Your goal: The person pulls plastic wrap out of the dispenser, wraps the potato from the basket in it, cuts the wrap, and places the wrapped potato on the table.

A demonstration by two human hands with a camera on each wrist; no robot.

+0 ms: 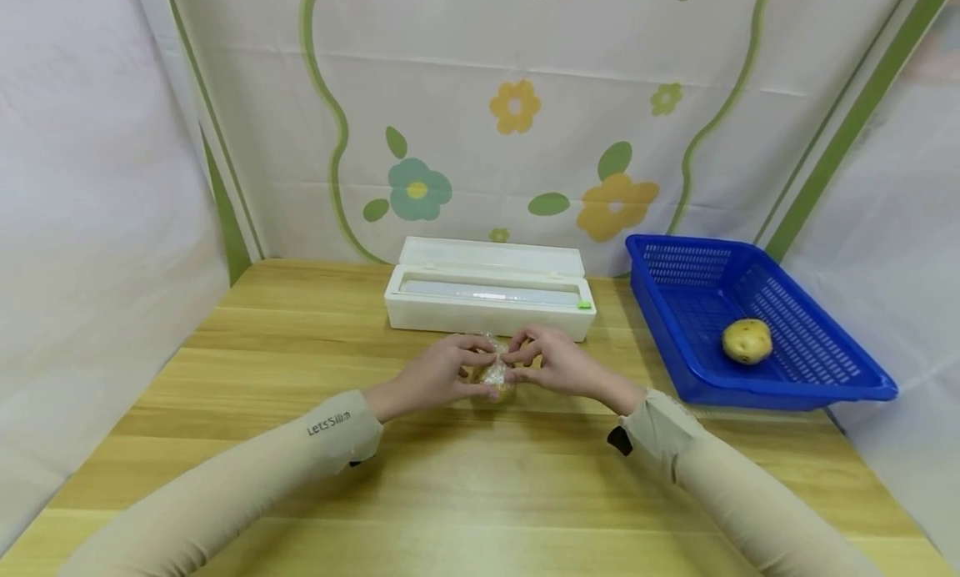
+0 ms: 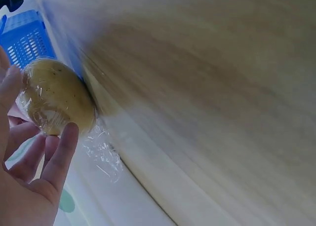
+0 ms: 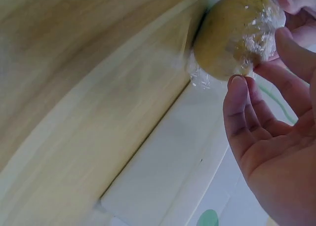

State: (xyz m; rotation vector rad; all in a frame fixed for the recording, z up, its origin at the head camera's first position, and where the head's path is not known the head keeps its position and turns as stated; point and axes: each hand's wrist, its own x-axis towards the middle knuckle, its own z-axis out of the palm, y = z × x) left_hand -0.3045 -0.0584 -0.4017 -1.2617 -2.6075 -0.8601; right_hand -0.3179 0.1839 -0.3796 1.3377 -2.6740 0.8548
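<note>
On the table, a potato (image 2: 59, 97) is wrapped in clear plastic wrap (image 2: 103, 154), with a loose crinkled end sticking out in the left wrist view. My left hand (image 1: 438, 370) pinches the plastic wrap from the left, its fingertips at the potato's side. From the right, my right hand (image 1: 561, 364) also pinches the plastic wrap on top of the potato. The fingertips of both hands come close together over it. In the head view the fingers hide most of the potato, while the right wrist view shows its wrapped, shiny surface.
Just behind the hands stands a white plastic wrap box (image 1: 487, 316), its lid raised and a roll inside. At the right, a blue basket (image 1: 660, 327) contains an unwrapped potato (image 1: 747, 341). A flower-printed curtain (image 1: 465, 77) closes off the back of the wooden table (image 1: 420, 502).
</note>
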